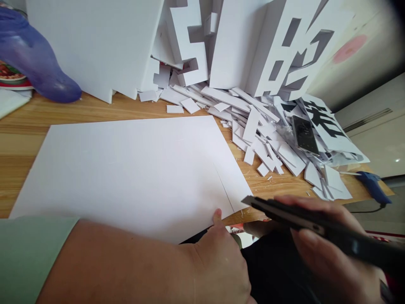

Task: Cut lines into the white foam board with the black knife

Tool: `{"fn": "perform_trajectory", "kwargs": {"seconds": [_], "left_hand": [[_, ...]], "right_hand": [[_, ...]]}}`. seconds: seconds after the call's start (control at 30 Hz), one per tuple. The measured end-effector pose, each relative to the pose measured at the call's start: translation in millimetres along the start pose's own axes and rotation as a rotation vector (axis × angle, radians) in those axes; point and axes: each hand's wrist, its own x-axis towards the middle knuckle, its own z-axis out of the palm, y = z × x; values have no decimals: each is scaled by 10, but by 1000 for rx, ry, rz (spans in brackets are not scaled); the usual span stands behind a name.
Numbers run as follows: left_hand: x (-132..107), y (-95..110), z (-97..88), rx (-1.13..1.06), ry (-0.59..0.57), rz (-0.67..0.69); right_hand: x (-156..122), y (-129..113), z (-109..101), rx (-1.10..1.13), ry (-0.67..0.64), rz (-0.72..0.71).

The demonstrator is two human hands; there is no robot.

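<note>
The white board lies flat on the tabletop; the left hand grip pinches its near edge, the right hand grip is wrapped around the knife. I think it is best to keep the blade along the cut line, pressing lightly

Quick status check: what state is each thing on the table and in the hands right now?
white board: flat on the table, one cut line near its right corner.
knife: blade out, tip beside the board's near right corner.
left hand: grips the board's near edge, thumb on top.
right hand: closed round the knife.
scraps: loose heap on the table.
letter boards: upright, cut out.
glue gun: lying down, untouched.
</note>
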Motion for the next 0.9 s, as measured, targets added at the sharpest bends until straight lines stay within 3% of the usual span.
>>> {"fn": "perform_trajectory", "kwargs": {"seconds": [0.13, 0.23, 0.3, 0.4, 0.53, 0.7, 0.8, 0.9], "left_hand": [[42, -33, -258, 82, 10, 79], [57, -37, -368, 119, 224, 112], [60, -24, -364, 134, 366, 65], [45, 9, -295, 189, 441, -68], [28, 23, -285, 185, 228, -126], [93, -37, -473, 69, -96, -61], [113, -62, -526, 65, -151, -18], [103, -62, -497, 74, -105, -23]], "right_hand": [[396, 128, 212, 323, -73, 35], [664, 119, 438, 405, -106, 41], [809, 71, 586, 471, -119, 31], [972, -4, 799, 580, -109, 65], [1080, -60, 1087, 762, 26, 200], [1061, -105, 1364, 915, 139, 311], [1025, -109, 1435, 962, 187, 364], [1005, -94, 1453, 978, 200, 383]]}}
